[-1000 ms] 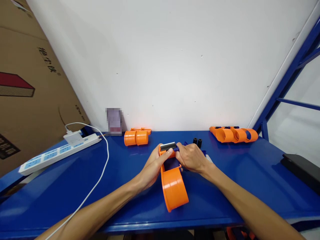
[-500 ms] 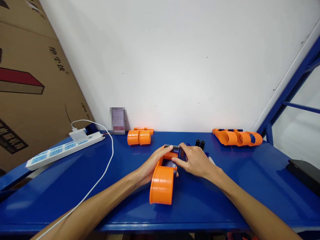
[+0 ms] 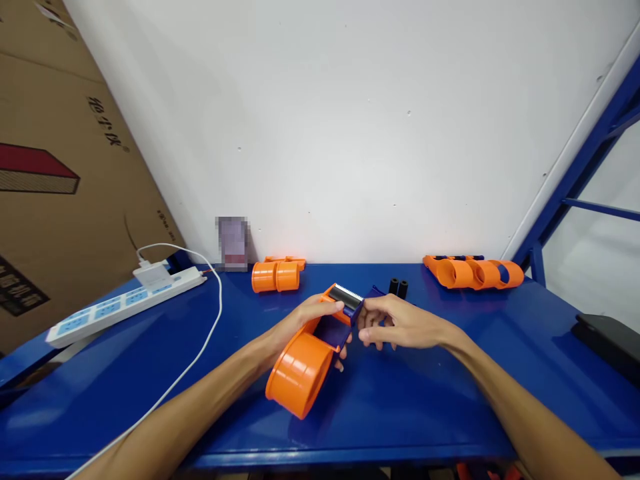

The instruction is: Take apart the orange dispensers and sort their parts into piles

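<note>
My left hand [image 3: 317, 317] is closed around an orange tape dispenser [image 3: 300, 373] with a dark blue inner part, a black roller [image 3: 345, 297] and a serrated edge. The dispenser is held tilted above the table, its round tape hub toward me. My left thumb lies near the roller and several fingertips show beneath. At the dispenser's blue side is my right hand [image 3: 393, 323], fingers curled and thumb close to them. Whatever it may pinch is hidden. Behind the right hand are two black rollers [image 3: 399, 288] and a blue plastic part [image 3: 375, 291], partly covered.
On the blue table [image 3: 225, 413], orange dispensers [image 3: 276, 276] stand at back left, and a row of orange dispensers [image 3: 475, 272] at back right. A power strip [image 3: 125, 307] with a white cable [image 3: 213, 333] lies left. A black object [image 3: 607, 343] sits right. Behind is a white wall [image 3: 325, 133].
The dispenser has turned, its hub swinging left and its roller end tipping right. My right hand has shifted from over the blue part to its right side, fingers now curled.
</note>
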`<state>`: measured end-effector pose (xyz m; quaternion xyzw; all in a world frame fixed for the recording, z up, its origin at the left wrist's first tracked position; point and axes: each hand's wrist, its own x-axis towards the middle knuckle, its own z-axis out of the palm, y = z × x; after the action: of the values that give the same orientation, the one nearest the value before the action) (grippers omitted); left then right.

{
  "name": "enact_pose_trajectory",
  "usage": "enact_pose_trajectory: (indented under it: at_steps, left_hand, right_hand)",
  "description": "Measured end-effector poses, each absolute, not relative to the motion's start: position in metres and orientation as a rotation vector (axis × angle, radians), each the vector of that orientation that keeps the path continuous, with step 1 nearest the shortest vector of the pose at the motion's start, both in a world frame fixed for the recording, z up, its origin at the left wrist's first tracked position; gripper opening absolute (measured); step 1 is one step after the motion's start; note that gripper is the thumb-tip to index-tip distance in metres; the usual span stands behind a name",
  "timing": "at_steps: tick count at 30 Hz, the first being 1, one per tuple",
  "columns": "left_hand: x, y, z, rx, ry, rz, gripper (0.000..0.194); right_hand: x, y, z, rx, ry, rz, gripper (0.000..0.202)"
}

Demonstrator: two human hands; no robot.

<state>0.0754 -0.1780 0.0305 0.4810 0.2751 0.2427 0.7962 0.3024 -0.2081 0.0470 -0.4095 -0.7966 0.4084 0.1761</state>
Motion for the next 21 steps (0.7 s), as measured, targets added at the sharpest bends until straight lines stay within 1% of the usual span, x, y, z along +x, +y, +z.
enact_pose_trajectory:
  at_steps: [3,5,7,9,12,16,19,21]
  left_hand:
    - [0.080,-0.178,0.028,0.950,0.626,0.609,0.027]
    - [0.084,-0.178,0.023,0.907,0.620,0.627,0.031]
    - [0.089,-0.179,0.016,0.872,0.617,0.634,0.033]
    - [0.093,-0.179,0.011,0.851,0.625,0.635,0.033]
    - [0.094,-0.179,0.006,0.826,0.670,0.604,0.035]
    - [0.091,-0.176,0.005,0.795,0.693,0.530,0.036]
    - [0.090,-0.173,0.006,0.762,0.664,0.522,0.030]
    - [0.091,-0.172,0.006,0.786,0.668,0.664,0.028]
  right_hand:
    - [0.293,-0.208,0.039,-1.360,-2.237,0.532,0.035]
    - [0.288,-0.208,0.031,-1.477,-2.245,0.200,0.034]
    - [0.283,-0.207,0.024,-1.547,-2.281,-0.002,0.033]
    - [0.280,-0.207,0.020,-1.607,-2.329,-0.114,0.033]
    - [0.278,-0.208,0.017,-1.675,-2.389,-0.171,0.033]
    - [0.279,-0.207,0.018,-1.682,-2.407,-0.127,0.032]
    - [0.281,-0.204,0.018,-1.633,-2.310,0.027,0.028]
    - [0.281,-0.201,0.016,-1.590,-2.218,0.213,0.025]
